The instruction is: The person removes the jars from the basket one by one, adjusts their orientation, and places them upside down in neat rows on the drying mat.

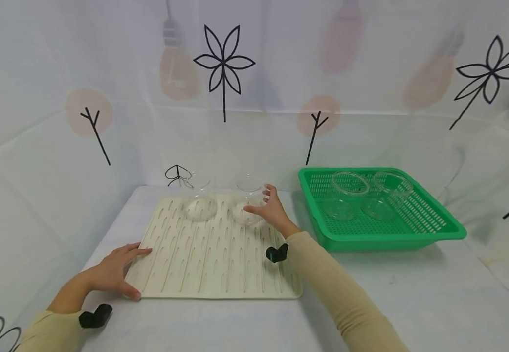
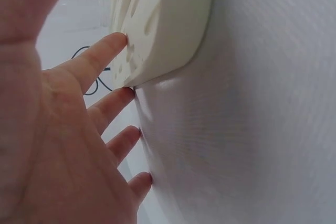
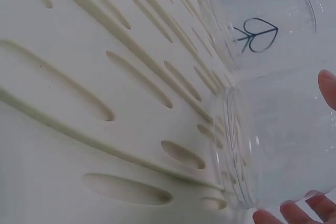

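Note:
On the cream ridged mat [image 1: 206,264] stand two clear cups, each with its wider end down. My right hand [image 1: 276,212] holds the right-hand clear cup [image 1: 239,201] from its right side. The right wrist view shows the thumb on one side of this cup [image 3: 286,140] and several fingertips [image 3: 294,213] along the other. To its left is the other clear cup [image 1: 199,208]. My left hand [image 1: 111,269] lies spread at the mat's front left corner, thumb by the front edge. In the left wrist view its index fingertip [image 2: 118,40] is against the mat's edge [image 2: 173,30].
A green perforated basket [image 1: 395,243] stands right of the mat, with two more clear cups [image 1: 349,190] upright inside. A white cloth [image 1: 192,325] covers the table. Behind hangs a white curtain [image 1: 263,142] printed with flowers and bulbs.

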Motion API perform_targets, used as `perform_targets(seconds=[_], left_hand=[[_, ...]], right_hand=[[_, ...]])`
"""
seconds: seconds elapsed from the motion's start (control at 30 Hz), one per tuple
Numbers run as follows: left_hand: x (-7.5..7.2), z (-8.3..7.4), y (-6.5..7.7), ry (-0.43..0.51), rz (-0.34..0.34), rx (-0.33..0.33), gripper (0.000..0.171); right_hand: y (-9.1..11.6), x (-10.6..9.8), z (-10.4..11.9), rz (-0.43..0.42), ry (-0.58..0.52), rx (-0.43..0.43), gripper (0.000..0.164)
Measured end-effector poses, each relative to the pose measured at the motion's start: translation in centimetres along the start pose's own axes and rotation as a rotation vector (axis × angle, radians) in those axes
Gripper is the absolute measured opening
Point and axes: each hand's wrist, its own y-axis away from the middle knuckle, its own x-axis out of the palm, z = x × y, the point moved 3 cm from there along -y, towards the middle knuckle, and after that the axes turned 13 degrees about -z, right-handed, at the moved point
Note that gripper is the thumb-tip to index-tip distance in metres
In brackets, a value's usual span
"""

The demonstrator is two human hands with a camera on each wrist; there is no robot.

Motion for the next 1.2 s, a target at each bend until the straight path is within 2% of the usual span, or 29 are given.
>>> perform_targets(seconds=[0.37,0.67,0.93,1.2], left_hand=[[0.2,0.2,0.0,0.001,0.005,-0.026,0.104],[0.3,0.4,-0.1,0.013,0.008,-0.033,0.105],[0.3,0.2,0.1,0.005,0.008,-0.013,0.103],[0.3,0.5,0.2,0.013,-0.025,0.024,0.102]], right_hand=[[0.1,-0.7,0.7,0.026,0.013,0.008,0.1],[0.5,-1.7,2.2,0.0,-0.004,-0.049,0.099],[0.6,-3.4,3.4,-0.004,-0.072,-0.035,0.099],[1.1,-5.0,5.2,-0.02,-0.084,-0.058,0.095]])
